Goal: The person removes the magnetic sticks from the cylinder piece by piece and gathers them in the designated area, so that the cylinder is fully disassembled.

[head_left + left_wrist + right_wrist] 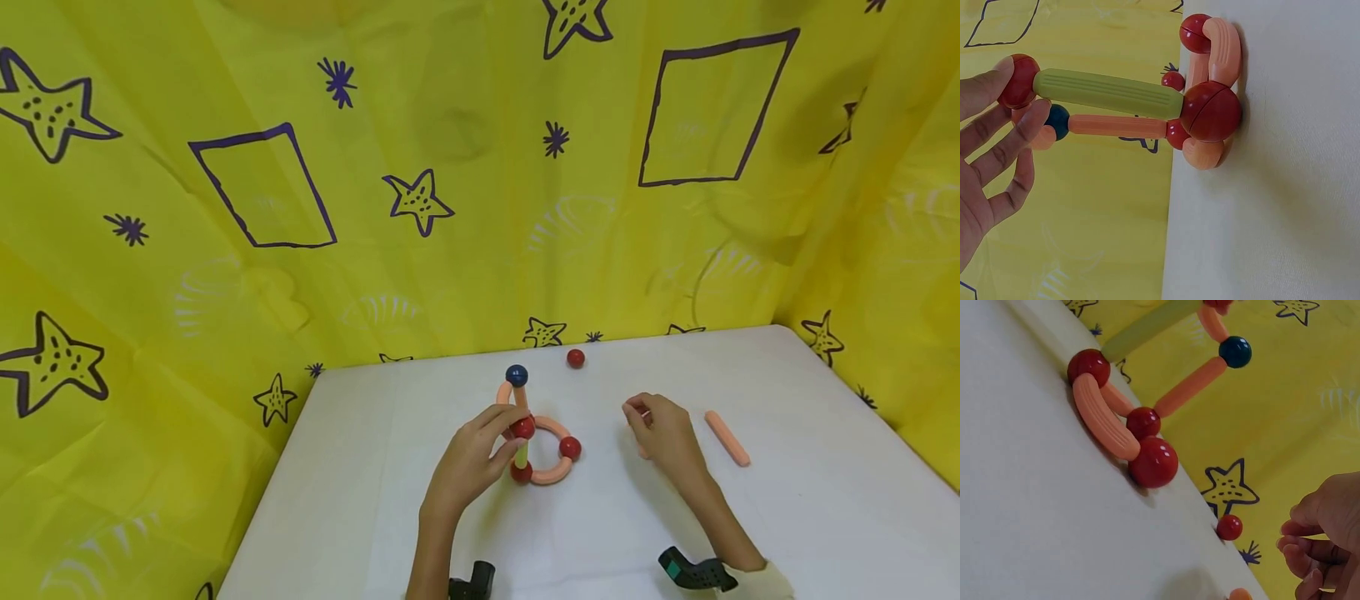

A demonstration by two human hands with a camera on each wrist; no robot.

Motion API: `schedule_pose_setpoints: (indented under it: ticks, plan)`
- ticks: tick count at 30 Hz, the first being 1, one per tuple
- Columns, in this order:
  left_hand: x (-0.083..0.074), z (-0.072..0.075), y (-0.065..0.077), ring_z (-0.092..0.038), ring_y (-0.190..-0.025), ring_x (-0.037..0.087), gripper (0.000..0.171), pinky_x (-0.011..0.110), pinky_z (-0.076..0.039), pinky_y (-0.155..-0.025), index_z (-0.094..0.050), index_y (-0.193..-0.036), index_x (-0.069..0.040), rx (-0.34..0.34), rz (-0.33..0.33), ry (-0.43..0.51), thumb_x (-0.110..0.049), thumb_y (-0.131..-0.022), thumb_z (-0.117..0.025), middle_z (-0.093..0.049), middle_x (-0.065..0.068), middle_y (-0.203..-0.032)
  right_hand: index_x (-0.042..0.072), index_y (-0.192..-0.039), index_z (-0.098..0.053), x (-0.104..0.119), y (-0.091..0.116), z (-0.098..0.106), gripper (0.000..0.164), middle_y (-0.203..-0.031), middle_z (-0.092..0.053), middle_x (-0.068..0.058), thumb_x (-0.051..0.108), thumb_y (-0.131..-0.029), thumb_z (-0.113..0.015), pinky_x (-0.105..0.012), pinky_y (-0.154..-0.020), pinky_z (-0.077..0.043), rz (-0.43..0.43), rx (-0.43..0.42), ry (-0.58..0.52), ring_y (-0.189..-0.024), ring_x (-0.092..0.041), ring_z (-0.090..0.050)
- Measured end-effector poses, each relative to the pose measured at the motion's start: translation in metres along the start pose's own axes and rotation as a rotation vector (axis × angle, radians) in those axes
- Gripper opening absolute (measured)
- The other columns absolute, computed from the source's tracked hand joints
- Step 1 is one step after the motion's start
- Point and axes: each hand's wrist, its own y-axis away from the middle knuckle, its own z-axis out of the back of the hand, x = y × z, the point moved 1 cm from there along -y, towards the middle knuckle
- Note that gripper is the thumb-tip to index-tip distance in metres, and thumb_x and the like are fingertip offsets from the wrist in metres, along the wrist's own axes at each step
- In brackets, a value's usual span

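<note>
My left hand pinches a red ball between thumb and fingers. That ball tops an upright yellow-green rod, whose lower end meets another red ball on the table. The rod belongs to a small ball-and-stick structure: curved orange pieces and red balls form a ring at its base. Behind it, a straight orange rod rises to a dark blue ball. A curved orange piece links the blue ball to the pinched one. My right hand hovers right of the structure, fingers loosely bent, holding nothing.
On the white table, a loose red ball lies near the back edge. A straight orange rod lies to the right of my right hand. Behind the table hangs a yellow sheet with star drawings.
</note>
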Motion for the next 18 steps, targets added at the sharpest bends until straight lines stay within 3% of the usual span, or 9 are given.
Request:
schedule_pose_setpoints:
  ticks: [7, 13, 18]
  plan:
    - [0.001, 0.002, -0.001, -0.064, -0.1, 0.01, 0.034, 0.022, -0.054, -0.082, -0.065, -0.123, -0.013, -0.002, -0.001, -0.006, -0.018, -0.09, -0.07, -0.065, -0.004, -0.12, 0.001, -0.101, -0.069, 0.021, 0.004, -0.029, 0.014, -0.086, -0.067, -0.006, 0.011, -0.091, -0.067, -0.027, -0.067, -0.05, 0.057, 0.147, -0.033, -0.077, -0.016, -0.061]
    - [0.002, 0.001, 0.0, -0.064, -0.101, 0.009, 0.034, 0.022, -0.053, -0.085, -0.064, -0.125, -0.015, 0.009, 0.018, -0.011, -0.019, -0.091, -0.069, -0.064, -0.005, -0.122, -0.001, -0.118, -0.063, 0.032, 0.016, -0.05, 0.032, -0.105, -0.064, -0.014, 0.014, -0.09, -0.068, -0.033, -0.076, -0.054, 0.013, 0.257, -0.105, -0.091, -0.021, -0.064]
    - [0.002, 0.002, 0.0, -0.064, -0.102, 0.009, 0.034, 0.022, -0.054, -0.085, -0.065, -0.124, -0.016, -0.002, -0.001, -0.01, -0.019, -0.09, -0.07, -0.063, -0.005, -0.123, -0.002, -0.123, -0.06, 0.038, 0.021, -0.062, 0.04, -0.105, -0.063, -0.012, 0.016, -0.089, -0.071, -0.029, -0.074, -0.052, -0.012, 0.285, -0.086, -0.089, -0.018, -0.061]
